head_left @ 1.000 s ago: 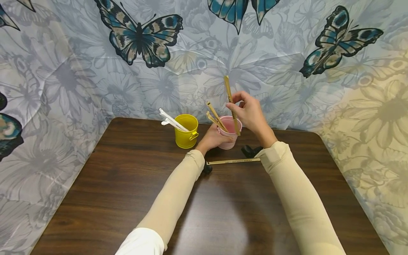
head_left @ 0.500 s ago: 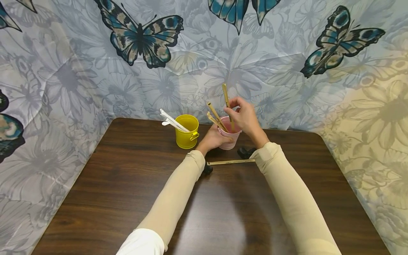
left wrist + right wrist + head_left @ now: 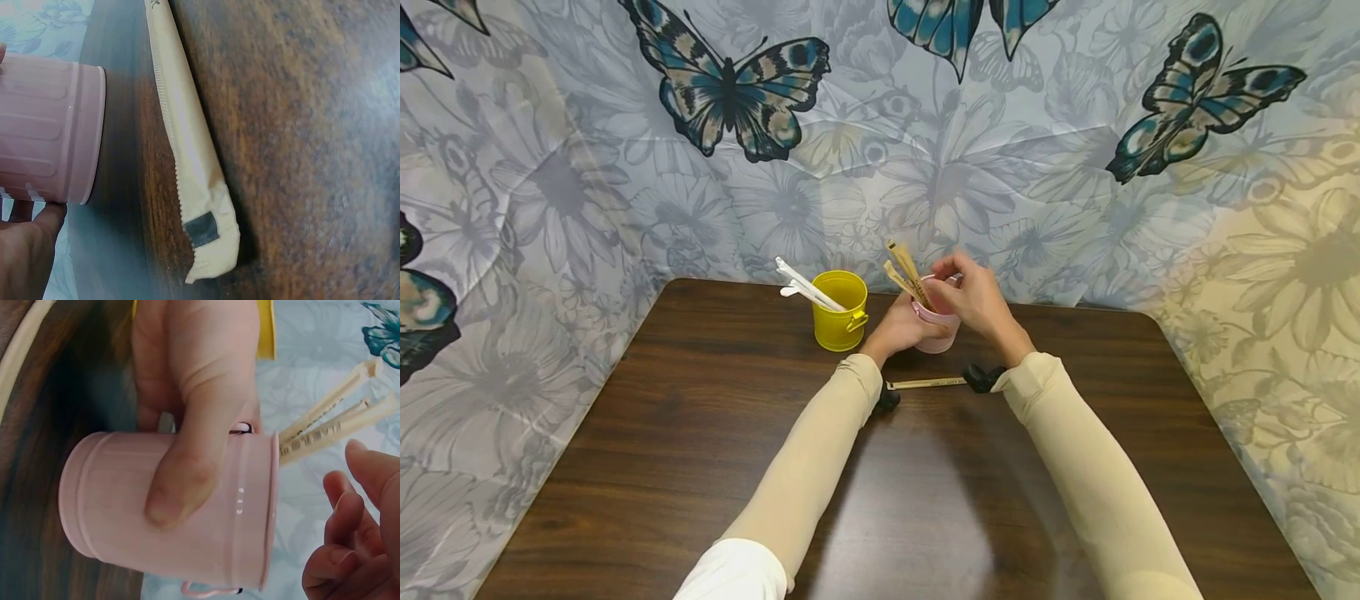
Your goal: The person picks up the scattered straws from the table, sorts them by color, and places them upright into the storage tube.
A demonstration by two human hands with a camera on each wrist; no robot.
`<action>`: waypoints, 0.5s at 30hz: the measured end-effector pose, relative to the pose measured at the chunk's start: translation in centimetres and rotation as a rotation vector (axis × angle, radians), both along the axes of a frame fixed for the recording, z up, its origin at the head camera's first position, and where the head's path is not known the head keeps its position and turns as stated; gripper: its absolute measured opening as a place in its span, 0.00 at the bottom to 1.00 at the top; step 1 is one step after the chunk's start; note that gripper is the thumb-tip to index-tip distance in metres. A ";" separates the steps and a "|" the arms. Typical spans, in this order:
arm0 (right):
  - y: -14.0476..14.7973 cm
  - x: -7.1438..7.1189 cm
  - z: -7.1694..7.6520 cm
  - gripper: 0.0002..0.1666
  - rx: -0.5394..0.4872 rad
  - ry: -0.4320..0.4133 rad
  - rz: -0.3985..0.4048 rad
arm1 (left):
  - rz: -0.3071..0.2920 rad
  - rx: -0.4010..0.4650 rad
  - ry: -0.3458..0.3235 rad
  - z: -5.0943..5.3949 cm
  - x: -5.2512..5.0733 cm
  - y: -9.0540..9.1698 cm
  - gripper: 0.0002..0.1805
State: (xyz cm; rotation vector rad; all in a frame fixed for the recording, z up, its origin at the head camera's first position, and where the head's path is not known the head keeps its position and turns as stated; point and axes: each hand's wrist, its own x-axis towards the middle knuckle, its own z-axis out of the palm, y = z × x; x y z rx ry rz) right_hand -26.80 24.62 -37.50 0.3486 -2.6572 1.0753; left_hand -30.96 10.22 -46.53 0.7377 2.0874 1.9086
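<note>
My left hand point(image 3: 901, 327) grips a small pink bucket point(image 3: 119, 500) from its left side, with the thumb across the front wall. Several slim paper-wrapped sticks point(image 3: 331, 430) with printing on them stand in the bucket and lean left against its rim. Over the bucket's mouth is my right hand point(image 3: 976, 293), its fingers loosely bent. In the right wrist view nothing shows between them, and the thumb tip is close to one stick's end. Another wrapped stick point(image 3: 190, 144) lies flat on the table in front of the bucket. The bucket's inside is mostly hidden.
A yellow bucket point(image 3: 833, 333) with white sticks point(image 3: 808, 289) leaning out of it stands left of the pink one. The brown wooden table point(image 3: 662, 433) ends at a butterfly-patterned cloth point(image 3: 850, 192) behind. Black wrist devices point(image 3: 981, 379) hang under both sleeves, near the lying stick.
My right hand lowered an upright wrapped stick into the pink bucket and let go of it. That stick now leans left beside the others. My left hand has stayed on the bucket.
</note>
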 end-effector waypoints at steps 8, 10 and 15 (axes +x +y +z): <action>1.0 2.6 -0.2 0.11 0.049 0.027 0.031 | -0.017 0.019 -0.046 0.3 0.1 0.1 0.50; 1.2 3.4 -0.4 0.11 0.057 0.031 0.042 | 0.008 -0.004 -0.038 0.1 0.1 0.1 0.49; 1.6 5.4 -1.5 0.11 0.063 0.041 0.079 | 0.072 -0.077 -0.002 -0.4 0.1 0.2 0.50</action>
